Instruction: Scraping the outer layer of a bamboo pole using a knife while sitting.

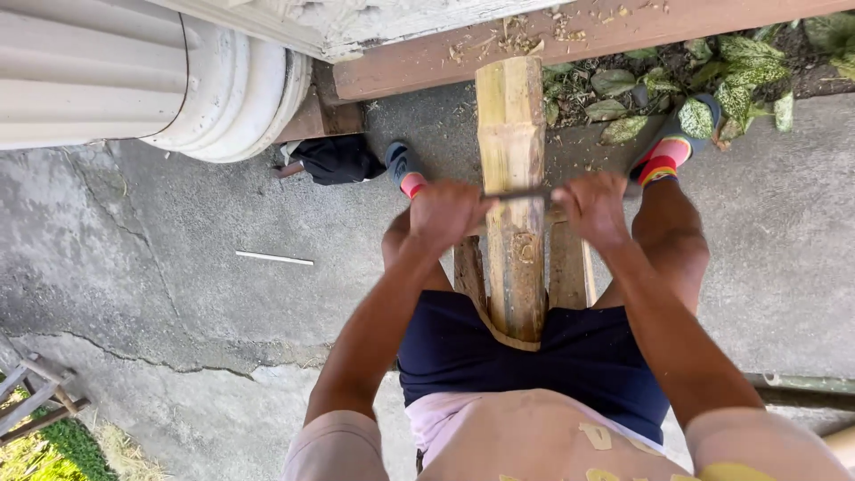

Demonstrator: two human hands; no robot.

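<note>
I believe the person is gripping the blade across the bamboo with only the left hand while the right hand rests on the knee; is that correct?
Not quite: the head view shows both hands on the blade. The left hand and the right hand each grip one end of it, across the bamboo.

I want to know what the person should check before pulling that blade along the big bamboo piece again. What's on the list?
1. Left hand closed on its end of the thin dark two-handled blade: ok.
2. Right hand closed on the other end: ok.
3. Blade lying straight across the thick yellow-green bamboo pole: ok.
4. Pole's far end propped against the brown wooden beam, near end at the lap: ok.
5. Feet in grey shoes with red socks apart from the blade, either side of the pole: ok.
6. Blade sharpness: cannot tell.
</note>
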